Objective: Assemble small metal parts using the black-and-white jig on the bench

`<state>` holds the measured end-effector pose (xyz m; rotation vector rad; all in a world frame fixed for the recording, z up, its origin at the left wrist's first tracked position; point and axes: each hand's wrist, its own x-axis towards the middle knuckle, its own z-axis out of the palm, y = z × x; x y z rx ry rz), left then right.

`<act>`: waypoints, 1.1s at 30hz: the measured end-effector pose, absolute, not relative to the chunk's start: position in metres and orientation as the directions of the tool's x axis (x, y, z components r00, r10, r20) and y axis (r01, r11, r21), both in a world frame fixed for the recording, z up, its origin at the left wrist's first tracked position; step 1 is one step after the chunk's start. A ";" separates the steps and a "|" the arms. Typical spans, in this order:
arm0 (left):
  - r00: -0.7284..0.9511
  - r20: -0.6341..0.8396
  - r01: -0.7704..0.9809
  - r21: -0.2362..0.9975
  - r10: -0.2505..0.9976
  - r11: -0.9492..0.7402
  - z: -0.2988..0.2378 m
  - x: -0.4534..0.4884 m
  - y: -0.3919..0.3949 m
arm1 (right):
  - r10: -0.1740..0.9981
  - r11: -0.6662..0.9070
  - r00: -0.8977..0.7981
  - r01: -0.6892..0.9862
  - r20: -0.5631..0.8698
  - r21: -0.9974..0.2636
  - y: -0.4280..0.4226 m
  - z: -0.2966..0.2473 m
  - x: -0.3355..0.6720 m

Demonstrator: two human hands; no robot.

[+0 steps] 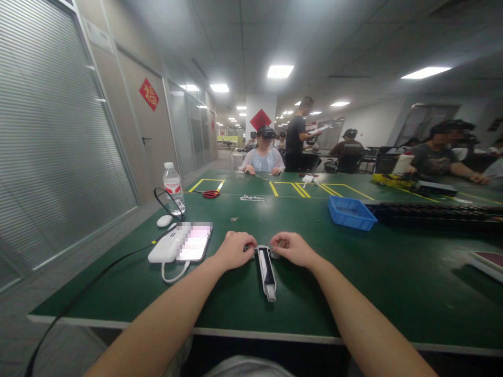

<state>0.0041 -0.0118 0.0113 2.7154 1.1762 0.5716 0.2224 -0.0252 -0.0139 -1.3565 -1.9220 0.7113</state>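
Note:
A slim white case [267, 273] with a dark strip along its top lies on the green table, its narrow end towards me. My left hand [236, 250] is at the left of its far end, with fingers curled and thumb close to the forefinger. Opposite it, my right hand [293, 248] is bent in a similar pinch beside the far right corner. Small greyish pieces show under the fingertips of both hands; they are too small to make out, and the fingers partly cover them.
To the left are a phone [195, 242], a white power bank [163, 250] with cables, and a water bottle [173, 188]. Farther off lie red-handled scissors [211, 193] and small white parts [252, 198]. A blue tray [351, 213] stands right. A person [264, 157] sits opposite.

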 end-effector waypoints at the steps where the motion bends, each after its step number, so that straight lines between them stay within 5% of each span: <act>1: 0.626 0.291 0.674 0.263 0.723 -0.690 0.011 0.004 -0.011 | 0.949 0.311 -0.235 0.581 0.211 -0.752 -0.025 -0.014 0.222; 33: 0.625 0.284 0.678 0.265 0.728 -0.686 0.010 0.005 -0.011 | 0.960 0.271 -0.222 0.570 0.172 -0.776 -0.025 -0.015 0.223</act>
